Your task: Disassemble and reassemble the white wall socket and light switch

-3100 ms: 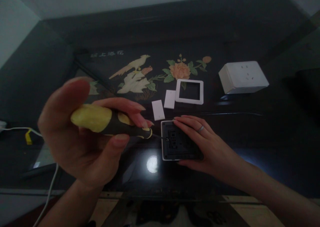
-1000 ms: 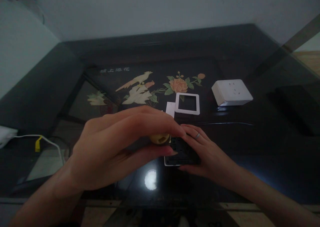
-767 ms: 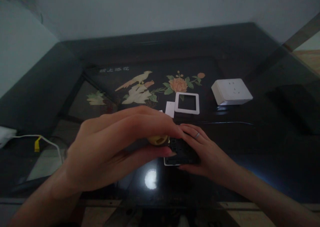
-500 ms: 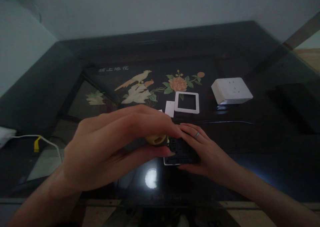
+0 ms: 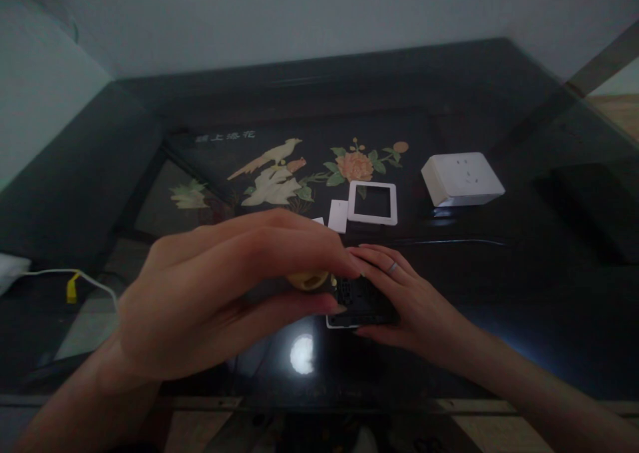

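My right hand [image 5: 399, 287] grips a black module with a white rim [image 5: 367, 310], which looks like the back of a wall socket or switch. A ring sits on one finger. The fingers lie along the module's far edge and the thumb along its near edge. My left hand [image 5: 224, 293] is curled at the module's left side, index finger above and thumb below. Between them shows part of a rounded yellow thing [image 5: 307, 281], mostly covered by the index finger; its kind is unclear. A tiny brass-coloured bit [image 5: 334, 281] shows at the module's left edge.
On the glossy black table [image 5: 299, 100] lie a white square frame [image 5: 352, 203] and a small white plate [image 5: 338, 216]. A white box [image 5: 464, 177] stands at the right. A white cable [image 5: 97, 277] with a yellow tag [image 5: 72, 289] runs at the left.
My left hand has shifted very slightly left. The view has moved a little; both hands keep nearly the same pose at the black module.
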`<state>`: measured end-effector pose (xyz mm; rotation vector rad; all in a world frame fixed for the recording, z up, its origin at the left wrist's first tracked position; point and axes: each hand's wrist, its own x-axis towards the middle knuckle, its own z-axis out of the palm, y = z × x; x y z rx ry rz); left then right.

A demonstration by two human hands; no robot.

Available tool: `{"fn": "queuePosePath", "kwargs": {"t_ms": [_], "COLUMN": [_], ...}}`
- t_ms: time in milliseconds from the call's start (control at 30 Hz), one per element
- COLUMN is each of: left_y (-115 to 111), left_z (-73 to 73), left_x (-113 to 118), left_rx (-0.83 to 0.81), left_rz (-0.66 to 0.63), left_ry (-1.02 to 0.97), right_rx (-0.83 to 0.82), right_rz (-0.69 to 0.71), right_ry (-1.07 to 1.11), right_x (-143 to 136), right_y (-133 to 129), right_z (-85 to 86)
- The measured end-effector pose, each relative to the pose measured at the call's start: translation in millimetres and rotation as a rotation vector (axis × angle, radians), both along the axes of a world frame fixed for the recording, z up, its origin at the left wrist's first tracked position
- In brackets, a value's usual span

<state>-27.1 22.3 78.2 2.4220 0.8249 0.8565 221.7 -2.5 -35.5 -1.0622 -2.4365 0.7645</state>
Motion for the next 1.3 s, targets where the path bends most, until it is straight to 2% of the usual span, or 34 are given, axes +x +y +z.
{"fn": "queuePosePath", "kwargs": {"t_ms": [267,467,1000,1300], "left_y": [-0.4,0.1,0.6,2.9], "left_z": [0.3,4.4,1.2,2.6], "left_x": [1.2,2.4,0.6,0.5], "left_rx": [0.002,-0.013,0.026,0.031], "left_rz": [-0.015,-0.074,-0.037,-0.107], "left_ry": [-0.016,-0.030,-0.022,-0.082], "right_rx": [0.002,0.008,0.033,0.044], "right_rz": [0.001,-0.002,0.010,0.015], "right_ry": [0.026,0.017,0.006,0.003], "right_x": [-0.4,-0.1,1.0,0.0], "right_y": [0.1,0.4,0.2,0.8], "right_z": [-0.2,-0.2,-1.1,0.1]}}
